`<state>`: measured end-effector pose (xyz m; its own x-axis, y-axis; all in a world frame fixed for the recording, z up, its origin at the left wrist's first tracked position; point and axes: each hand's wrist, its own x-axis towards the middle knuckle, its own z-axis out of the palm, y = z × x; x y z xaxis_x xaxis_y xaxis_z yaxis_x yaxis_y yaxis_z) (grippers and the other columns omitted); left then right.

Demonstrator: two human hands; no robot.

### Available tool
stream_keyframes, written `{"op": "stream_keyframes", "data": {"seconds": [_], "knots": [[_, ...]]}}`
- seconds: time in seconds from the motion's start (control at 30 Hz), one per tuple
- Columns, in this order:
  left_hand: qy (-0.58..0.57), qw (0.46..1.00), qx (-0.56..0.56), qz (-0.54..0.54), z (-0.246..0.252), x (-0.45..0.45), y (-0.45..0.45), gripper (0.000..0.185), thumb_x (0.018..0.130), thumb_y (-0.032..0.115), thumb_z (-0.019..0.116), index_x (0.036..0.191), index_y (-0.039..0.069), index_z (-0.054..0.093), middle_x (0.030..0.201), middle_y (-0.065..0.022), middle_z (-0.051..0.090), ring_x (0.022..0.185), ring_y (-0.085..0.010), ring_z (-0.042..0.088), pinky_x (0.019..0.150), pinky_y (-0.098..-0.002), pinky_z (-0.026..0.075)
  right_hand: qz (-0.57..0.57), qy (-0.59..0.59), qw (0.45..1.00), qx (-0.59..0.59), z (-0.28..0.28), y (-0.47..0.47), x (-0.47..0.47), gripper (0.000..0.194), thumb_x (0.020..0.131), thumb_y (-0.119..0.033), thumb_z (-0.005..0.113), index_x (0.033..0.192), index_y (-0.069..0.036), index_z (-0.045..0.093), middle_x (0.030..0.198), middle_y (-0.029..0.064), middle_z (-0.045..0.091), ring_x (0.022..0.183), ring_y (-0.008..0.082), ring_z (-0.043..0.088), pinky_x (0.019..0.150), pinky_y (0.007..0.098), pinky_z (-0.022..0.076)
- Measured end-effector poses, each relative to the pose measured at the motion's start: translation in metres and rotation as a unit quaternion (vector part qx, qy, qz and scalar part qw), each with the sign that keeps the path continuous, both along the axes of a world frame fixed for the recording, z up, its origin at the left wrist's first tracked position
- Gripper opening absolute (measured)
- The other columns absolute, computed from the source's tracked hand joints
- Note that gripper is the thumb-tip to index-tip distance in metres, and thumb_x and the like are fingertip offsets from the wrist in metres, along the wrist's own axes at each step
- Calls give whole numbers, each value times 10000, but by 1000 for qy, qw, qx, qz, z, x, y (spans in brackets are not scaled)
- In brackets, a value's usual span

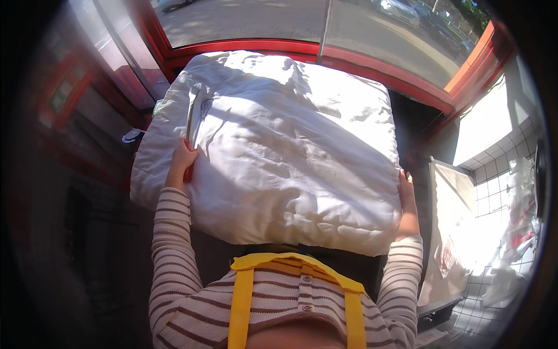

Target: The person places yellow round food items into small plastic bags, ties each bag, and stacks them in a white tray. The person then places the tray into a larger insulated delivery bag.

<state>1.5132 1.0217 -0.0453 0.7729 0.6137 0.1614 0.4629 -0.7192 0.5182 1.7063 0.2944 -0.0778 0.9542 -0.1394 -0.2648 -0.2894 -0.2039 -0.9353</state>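
Observation:
A thick white quilt (283, 144) lies bulky and wrinkled in front of me, with bands of sunlight and shadow across it. My left hand (184, 156) grips the red handle of a long metal tool (190, 115), whose pale end rests over the quilt's left part; its exact kind cannot be told. At the quilt's right edge, my right hand (406, 185) lies against the fabric, its fingers partly hidden by the edge. Whether it pinches the cloth cannot be told. What supports the quilt is mostly hidden.
Red-framed windows (261, 43) stand behind the quilt, with parked cars outside. At the left edge sits a small round white object (131, 136). A pale upright panel (449, 227) stands on the right, near a white tiled surface (488, 192) and crumpled plastic bags (518, 227).

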Motion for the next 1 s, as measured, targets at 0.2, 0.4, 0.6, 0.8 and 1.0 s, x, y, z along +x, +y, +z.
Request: {"op": "stream_keyframes", "data": {"seconds": [0.2,0.4,0.6,0.8,1.0], "knots": [[34,993,-109,-9,7,28,6,684,663,124,694,1268,-31,414,1104,-189,582,1010,-339,577,878,-381,463,-155,-60,982,-89,28,50,47,208,774,-162,666,955,-62,680,899,109,689,816,191,647,710,309,496],[-84,990,31,-107,54,58,4,659,782,19,577,1373,-25,290,1297,-241,450,1155,-386,491,982,-435,394,-217,-110,905,-348,74,50,30,253,794,-208,609,1041,-170,652,1170,62,548,1121,231,482,918,391,363],[27,930,201,-306,-11,89,-49,506,926,161,486,1381,16,320,1258,-266,482,1160,-396,479,955,-461,409,-208,-249,887,-327,27,49,-129,271,791,-73,601,1050,-150,630,1301,96,473,1226,299,395,1007,433,318],[0,895,300,-330,21,139,-124,492,927,160,489,1373,10,346,1301,-249,455,1202,-395,443,988,-454,381,-190,-257,921,-223,-1,58,-349,179,829,-60,599,1004,-74,631,1107,93,585,1001,274,572,884,368,459],[-131,792,192,-565,121,96,-337,478,929,160,492,1365,5,372,1343,-232,428,1243,-394,408,1021,-448,353,-293,10,950,107,-57,89,-560,389,919,-241,566,1258,-63,499,1065,115,630,926,225,612,818,342,495]]}}
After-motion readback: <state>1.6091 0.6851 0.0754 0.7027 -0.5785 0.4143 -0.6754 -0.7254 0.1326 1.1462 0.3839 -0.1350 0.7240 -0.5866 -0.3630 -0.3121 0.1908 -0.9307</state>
